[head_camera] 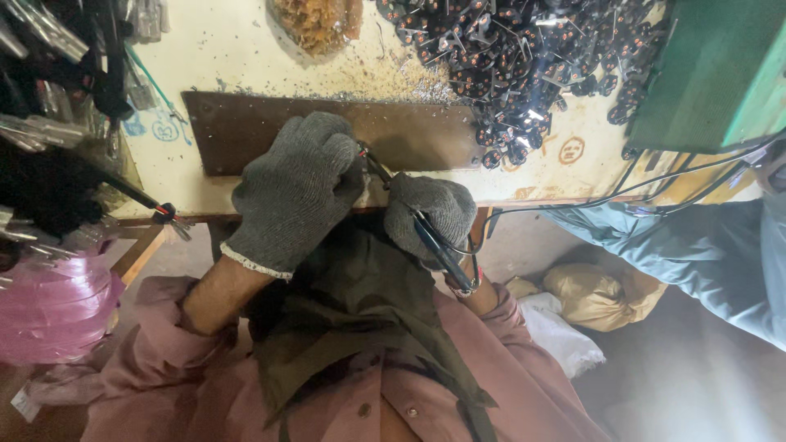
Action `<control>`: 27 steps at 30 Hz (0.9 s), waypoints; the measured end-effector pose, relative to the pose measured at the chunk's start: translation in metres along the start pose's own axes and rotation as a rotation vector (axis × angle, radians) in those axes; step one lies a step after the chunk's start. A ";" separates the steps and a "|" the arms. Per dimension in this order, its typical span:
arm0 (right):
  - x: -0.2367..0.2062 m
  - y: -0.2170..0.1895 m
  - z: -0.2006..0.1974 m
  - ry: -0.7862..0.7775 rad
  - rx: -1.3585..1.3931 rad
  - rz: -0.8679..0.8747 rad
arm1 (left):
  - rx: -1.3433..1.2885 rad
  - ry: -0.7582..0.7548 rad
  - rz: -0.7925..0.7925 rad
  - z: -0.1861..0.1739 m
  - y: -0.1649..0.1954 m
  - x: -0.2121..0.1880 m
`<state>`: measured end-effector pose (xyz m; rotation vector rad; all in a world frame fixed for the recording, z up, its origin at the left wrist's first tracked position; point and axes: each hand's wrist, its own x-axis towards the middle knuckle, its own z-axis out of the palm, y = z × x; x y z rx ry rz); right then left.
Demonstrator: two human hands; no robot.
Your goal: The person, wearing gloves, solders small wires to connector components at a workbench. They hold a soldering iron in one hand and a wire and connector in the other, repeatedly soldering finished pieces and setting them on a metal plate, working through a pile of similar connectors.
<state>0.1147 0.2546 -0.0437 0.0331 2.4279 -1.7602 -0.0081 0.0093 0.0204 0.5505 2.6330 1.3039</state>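
The person sits at a pale workbench (246, 49), both hands in grey knitted gloves, working at its near edge. The left hand (295, 192) is curled into a loose fist at about six o'clock from the dark brown board (246, 131) that lies flat on the bench, and it seems to pinch a small part with wire leads (370, 164) at the thumb side; the part itself is too hidden to tell its kind. The right hand (430, 214), just beside the left at its three o'clock, is clenched around a slim dark tool with a blue grip (434, 245), whose handle runs back toward five o'clock and whose tip meets the leads between the two hands. A heap of small black parts with copper spots (532, 65) lies at one o'clock on the bench, and a green box (720, 74) stands at two o'clock. A bundle of pink plastic (49, 307) hangs at nine o'clock, and another person's blue-grey sleeve (696, 245) comes in at three o'clock. To do this well, a judgement only, the left fist should rest firmly on the bench edge so the part cannot twist, and the tool should close squarely on the leads, with its tip kept in sight rather than buried under the gloves.
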 end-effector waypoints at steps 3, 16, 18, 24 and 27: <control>-0.005 0.014 -0.001 -0.017 0.174 0.035 | -0.005 0.033 0.036 -0.001 0.000 0.000; 0.029 -0.023 0.007 0.446 0.534 0.431 | 0.041 -0.006 0.013 0.000 -0.001 0.001; 0.023 -0.018 -0.016 0.552 0.877 0.641 | 0.038 0.019 0.026 0.001 0.000 0.000; 0.014 -0.014 -0.029 0.292 0.017 -0.034 | 0.009 0.134 0.010 -0.027 -0.009 -0.013; 0.036 -0.014 -0.016 0.170 -0.470 -0.227 | 0.070 0.201 0.027 -0.023 -0.009 -0.009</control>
